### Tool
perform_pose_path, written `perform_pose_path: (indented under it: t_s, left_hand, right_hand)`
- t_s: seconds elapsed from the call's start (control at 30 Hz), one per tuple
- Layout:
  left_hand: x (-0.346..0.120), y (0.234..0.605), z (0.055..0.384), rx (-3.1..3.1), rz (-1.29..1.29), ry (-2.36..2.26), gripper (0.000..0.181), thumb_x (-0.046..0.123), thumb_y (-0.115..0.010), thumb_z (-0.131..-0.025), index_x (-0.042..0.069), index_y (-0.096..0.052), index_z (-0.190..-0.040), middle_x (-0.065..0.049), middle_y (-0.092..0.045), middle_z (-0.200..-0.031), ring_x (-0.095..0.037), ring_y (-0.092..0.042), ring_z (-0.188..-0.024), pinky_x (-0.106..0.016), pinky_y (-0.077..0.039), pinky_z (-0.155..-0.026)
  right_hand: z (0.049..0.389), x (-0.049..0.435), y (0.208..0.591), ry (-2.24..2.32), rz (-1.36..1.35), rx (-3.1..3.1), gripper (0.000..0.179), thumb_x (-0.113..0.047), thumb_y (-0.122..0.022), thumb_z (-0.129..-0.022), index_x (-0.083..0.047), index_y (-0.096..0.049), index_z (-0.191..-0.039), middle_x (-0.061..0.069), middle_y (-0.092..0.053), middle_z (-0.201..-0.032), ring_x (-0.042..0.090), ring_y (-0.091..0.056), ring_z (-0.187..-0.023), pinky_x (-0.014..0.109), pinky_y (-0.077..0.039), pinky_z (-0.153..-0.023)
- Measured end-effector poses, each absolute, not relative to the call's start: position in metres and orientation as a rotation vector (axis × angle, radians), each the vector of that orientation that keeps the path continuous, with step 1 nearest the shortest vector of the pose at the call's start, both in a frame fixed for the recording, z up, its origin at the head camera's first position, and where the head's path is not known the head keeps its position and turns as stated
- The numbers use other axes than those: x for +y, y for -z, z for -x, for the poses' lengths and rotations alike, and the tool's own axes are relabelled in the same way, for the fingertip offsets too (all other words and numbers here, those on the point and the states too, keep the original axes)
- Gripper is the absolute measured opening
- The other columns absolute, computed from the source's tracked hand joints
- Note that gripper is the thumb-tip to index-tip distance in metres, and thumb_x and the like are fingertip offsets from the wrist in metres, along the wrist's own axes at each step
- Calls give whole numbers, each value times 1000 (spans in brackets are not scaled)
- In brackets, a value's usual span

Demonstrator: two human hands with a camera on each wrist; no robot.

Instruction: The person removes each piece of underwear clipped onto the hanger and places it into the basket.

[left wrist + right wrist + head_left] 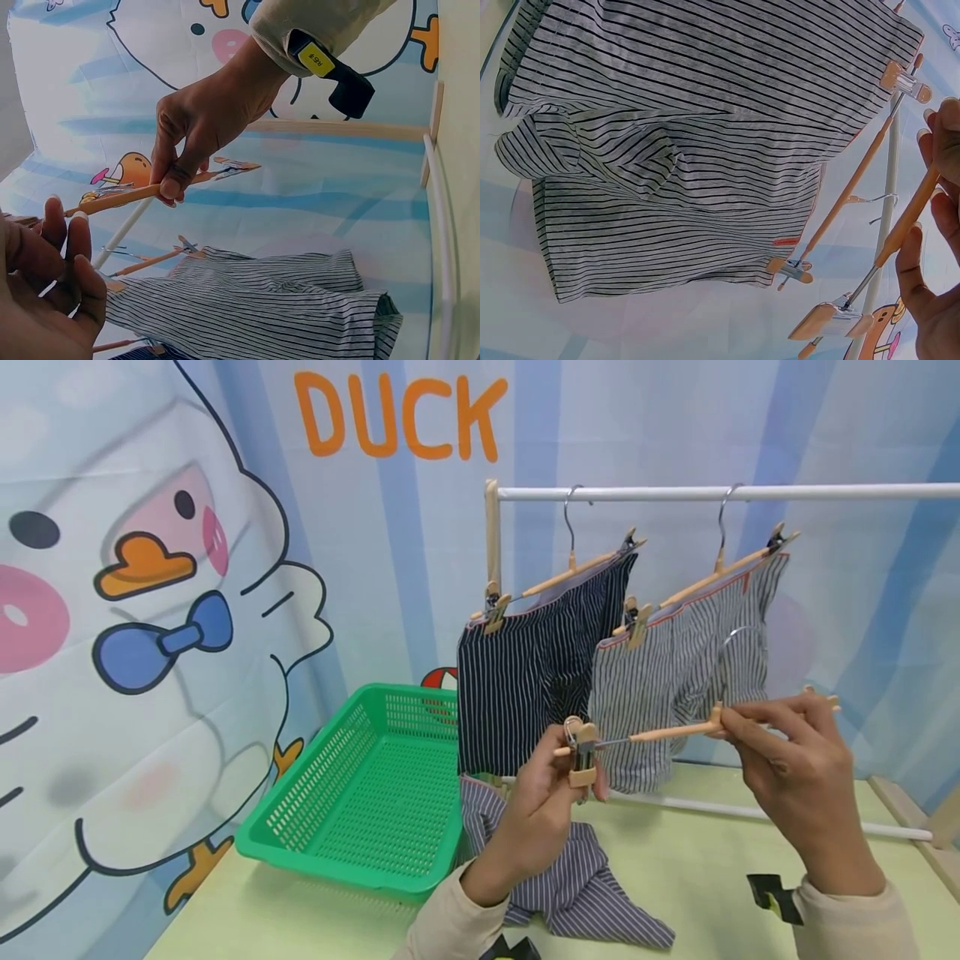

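A wooden clip hanger (671, 732) is held between both hands in front of the rack. Its left metal-and-wood clip (583, 768) is gripped by my left hand (534, 818), thumb and fingers around that end. My right hand (802, 768) pinches the bar near the hook, also visible in the left wrist view, where the right hand (214, 112) has thumb and fingers on the bar. No garment hangs from this hanger. The far clip (831, 321) shows in the right wrist view. Below the hands, grey-purple striped shorts (577, 881) lie crumpled on the table.
A white-railed rack (675, 492) bears dark striped shorts (525, 685) and light striped shorts (660, 693), each clipped to a hanger. On the left stands a green plastic basket (337, 872) on the pale yellow table (247, 918). A duck-print curtain (420, 527) hangs behind.
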State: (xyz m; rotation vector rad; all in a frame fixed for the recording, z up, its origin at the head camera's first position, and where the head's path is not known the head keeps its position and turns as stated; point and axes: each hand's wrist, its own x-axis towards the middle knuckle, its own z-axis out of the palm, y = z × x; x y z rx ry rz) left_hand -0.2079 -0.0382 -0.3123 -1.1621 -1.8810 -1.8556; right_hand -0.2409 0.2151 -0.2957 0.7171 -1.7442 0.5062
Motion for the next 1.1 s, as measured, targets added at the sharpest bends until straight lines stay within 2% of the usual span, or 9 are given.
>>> perform_pose_path:
  t_s: [0.13,0.27,0.43,0.5,0.67,0.9,1.1]
  left_hand:
    - [-39,312,207,-1901,1146,1875,28,-4,-25,-102,-5,-45,-122,-25,-56,-82,-12,-56,-77,-23,-51,-72]
    - [-39,312,206,-1913,1134,1863,32,-7,-25,-99,-5,-47,-123,-26,-57,-84,-6,-55,-78,-22,-48,-73]
    - [-40,314,208,-1902,1169,1760,28,-10,-31,-97,-2,-50,-116,-21,-58,-79,-7,-54,-75,-22,-46,-70]
    - [-40,313,208,-1902,1168,1730,23,-9,-34,-96,-2,-51,-111,-19,-59,-78,-11,-56,-75,-24,-47,-70]
    - [-40,313,207,-1882,1158,1703,24,-11,-37,-94,-1,-53,-109,-18,-59,-77,-15,-59,-73,-23,-49,-69]
    - [-39,314,208,-1883,1163,1695,27,-12,-37,-94,1,-56,-108,-17,-59,-77,-17,-59,-72,-21,-47,-66]
    - [-40,314,208,-1883,1170,1665,25,-11,-38,-94,1,-57,-107,-15,-59,-77,-12,-57,-72,-19,-47,-65]
  right_hand:
    - [241,216,297,-516,-725,-1739,56,-40,-51,-103,7,-78,-88,23,-71,-85,40,-50,-86,29,-25,-121]
    - [242,216,297,-541,-729,-1729,55,-39,-51,-103,7,-77,-89,23,-71,-86,40,-49,-86,30,-26,-122]
    - [242,216,296,-541,-705,-1740,54,-38,-51,-103,8,-76,-94,23,-70,-89,41,-48,-87,35,-28,-120]
    - [242,216,294,-539,-698,-1742,53,-38,-51,-102,9,-76,-96,24,-70,-90,42,-48,-86,31,-28,-119]
    - [244,216,292,-555,-694,-1712,55,-38,-53,-102,13,-73,-95,28,-69,-87,45,-48,-84,16,-28,-110]
    - [244,217,289,-602,-672,-1662,57,-39,-54,-102,15,-70,-94,31,-67,-87,47,-48,-84,11,-30,-103]
    - [243,218,285,-600,-631,-1679,54,-37,-51,-104,14,-68,-98,31,-66,-92,47,-48,-85,13,-27,-93]
